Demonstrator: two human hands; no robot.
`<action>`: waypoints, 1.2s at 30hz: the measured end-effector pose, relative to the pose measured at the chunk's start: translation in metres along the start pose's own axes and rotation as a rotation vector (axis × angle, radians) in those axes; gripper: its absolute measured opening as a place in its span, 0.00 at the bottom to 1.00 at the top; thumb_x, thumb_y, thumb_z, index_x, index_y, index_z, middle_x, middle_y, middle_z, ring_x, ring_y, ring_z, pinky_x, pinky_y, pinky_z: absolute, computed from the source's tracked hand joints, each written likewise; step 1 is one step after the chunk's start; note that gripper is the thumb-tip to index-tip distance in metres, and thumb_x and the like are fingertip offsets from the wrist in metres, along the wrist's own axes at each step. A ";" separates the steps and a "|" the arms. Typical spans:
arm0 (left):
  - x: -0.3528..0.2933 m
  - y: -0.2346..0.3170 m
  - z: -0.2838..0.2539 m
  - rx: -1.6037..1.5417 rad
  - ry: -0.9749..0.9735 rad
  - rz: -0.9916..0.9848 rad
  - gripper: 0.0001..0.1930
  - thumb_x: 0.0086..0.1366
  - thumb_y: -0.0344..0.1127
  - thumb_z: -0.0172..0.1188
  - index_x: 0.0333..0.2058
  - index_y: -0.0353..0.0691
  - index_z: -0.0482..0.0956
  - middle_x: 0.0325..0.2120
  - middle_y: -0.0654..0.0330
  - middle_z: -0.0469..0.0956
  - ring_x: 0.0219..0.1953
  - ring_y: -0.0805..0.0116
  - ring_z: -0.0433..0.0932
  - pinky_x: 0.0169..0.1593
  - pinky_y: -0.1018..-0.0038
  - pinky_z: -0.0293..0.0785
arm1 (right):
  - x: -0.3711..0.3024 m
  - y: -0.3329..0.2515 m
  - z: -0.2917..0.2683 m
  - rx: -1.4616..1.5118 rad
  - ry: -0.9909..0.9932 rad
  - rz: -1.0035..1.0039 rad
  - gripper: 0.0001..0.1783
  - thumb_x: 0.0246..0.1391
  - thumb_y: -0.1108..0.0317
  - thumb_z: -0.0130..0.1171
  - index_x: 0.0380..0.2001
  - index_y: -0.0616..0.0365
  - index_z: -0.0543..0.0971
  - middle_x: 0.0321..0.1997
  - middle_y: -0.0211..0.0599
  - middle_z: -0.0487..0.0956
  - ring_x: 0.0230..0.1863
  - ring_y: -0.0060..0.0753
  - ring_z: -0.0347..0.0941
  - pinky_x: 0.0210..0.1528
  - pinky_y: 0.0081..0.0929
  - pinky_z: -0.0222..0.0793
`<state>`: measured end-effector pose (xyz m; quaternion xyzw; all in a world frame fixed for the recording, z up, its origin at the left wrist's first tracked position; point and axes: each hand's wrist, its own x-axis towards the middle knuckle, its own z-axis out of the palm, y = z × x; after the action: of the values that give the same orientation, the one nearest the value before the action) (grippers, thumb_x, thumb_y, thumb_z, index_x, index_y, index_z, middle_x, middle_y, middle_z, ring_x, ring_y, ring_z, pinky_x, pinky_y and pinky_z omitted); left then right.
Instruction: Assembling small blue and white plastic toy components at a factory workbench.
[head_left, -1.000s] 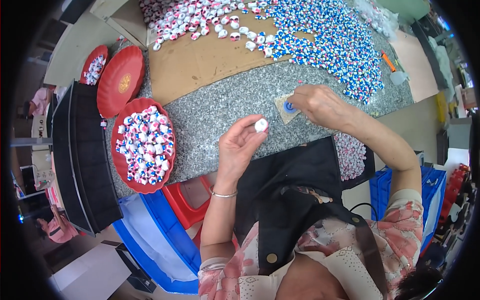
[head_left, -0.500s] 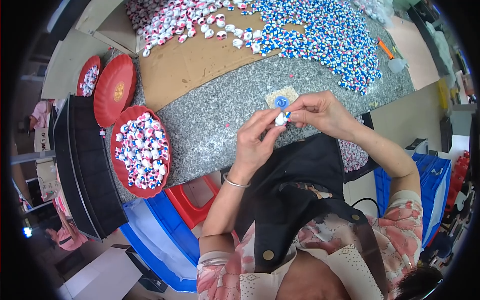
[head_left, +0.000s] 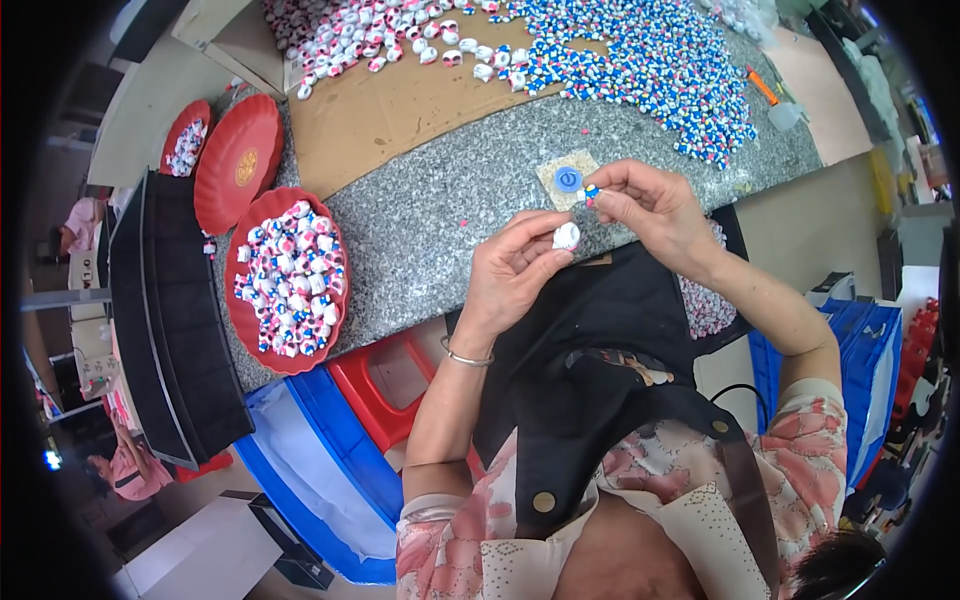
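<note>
Between the thumb and fingers of my left hand (head_left: 515,272) is a white rounded toy head (head_left: 566,236) with a little pink at its lower edge. My right hand (head_left: 655,215) pinches a small blue, white and red toy body (head_left: 590,194) just above and to the right of it. A gap separates the two pieces. Beyond my fingertips a round blue disc (head_left: 568,179) lies on a beige square pad (head_left: 553,168) on the speckled grey worktop (head_left: 400,245).
On the left a red scalloped tray (head_left: 343,300) holds many joined pieces, beside another red tray (head_left: 210,215). White and pink heads (head_left: 375,40) and small blue bodies (head_left: 640,80) spread over cardboard (head_left: 370,130). An orange-handled tool (head_left: 763,88) lies at the far right.
My right hand has lifted away from my left, up and to the right. The head and the body, together before, are now apart. The whole view has shifted slightly.
</note>
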<state>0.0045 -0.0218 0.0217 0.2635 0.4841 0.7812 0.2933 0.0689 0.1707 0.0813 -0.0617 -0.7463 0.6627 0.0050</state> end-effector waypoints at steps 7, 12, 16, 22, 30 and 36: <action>-0.012 0.001 0.000 0.227 0.153 0.126 0.17 0.55 0.15 0.62 0.44 0.29 0.75 0.44 0.58 0.73 0.44 0.72 0.77 0.49 0.78 0.76 | -0.008 0.003 0.037 -0.065 0.251 -0.184 0.09 0.61 0.71 0.54 0.42 0.63 0.75 0.36 0.27 0.77 0.37 0.14 0.71 0.42 0.17 0.68; -0.021 0.002 -0.011 0.415 0.243 0.208 0.16 0.53 0.18 0.66 0.42 0.30 0.76 0.41 0.57 0.75 0.39 0.75 0.78 0.42 0.80 0.77 | -0.007 0.005 0.049 -0.176 0.311 -0.285 0.10 0.60 0.70 0.56 0.42 0.64 0.75 0.34 0.27 0.76 0.36 0.16 0.71 0.41 0.18 0.67; -0.030 0.008 -0.019 0.392 0.323 0.127 0.16 0.53 0.19 0.67 0.41 0.32 0.74 0.37 0.59 0.77 0.36 0.75 0.78 0.41 0.81 0.76 | 0.000 0.031 0.022 -0.242 0.390 -0.183 0.10 0.60 0.70 0.55 0.42 0.64 0.75 0.34 0.28 0.77 0.36 0.16 0.71 0.41 0.18 0.68; -0.030 0.009 -0.039 0.329 0.260 0.091 0.16 0.56 0.17 0.64 0.43 0.32 0.72 0.37 0.59 0.78 0.38 0.75 0.77 0.43 0.82 0.74 | 0.017 0.074 -0.021 -0.290 0.333 0.060 0.11 0.58 0.68 0.57 0.41 0.64 0.77 0.33 0.30 0.79 0.33 0.20 0.75 0.38 0.21 0.71; 0.001 0.020 -0.044 0.442 0.241 0.084 0.17 0.56 0.16 0.62 0.44 0.32 0.72 0.38 0.59 0.77 0.40 0.74 0.77 0.44 0.81 0.74 | 0.020 0.048 -0.036 -0.780 0.444 -0.063 0.15 0.53 0.65 0.63 0.43 0.60 0.81 0.30 0.48 0.81 0.30 0.42 0.79 0.33 0.33 0.73; 0.038 0.038 -0.040 0.565 0.282 0.065 0.19 0.57 0.15 0.61 0.47 0.32 0.70 0.40 0.57 0.76 0.41 0.72 0.77 0.45 0.79 0.75 | -0.013 0.032 -0.158 -1.034 0.606 -0.367 0.09 0.53 0.66 0.60 0.36 0.57 0.81 0.30 0.42 0.81 0.30 0.42 0.79 0.32 0.32 0.74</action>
<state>-0.0577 -0.0325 0.0453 0.2390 0.7092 0.6535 0.1133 0.0982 0.3295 0.0695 -0.1122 -0.9343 0.1574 0.2994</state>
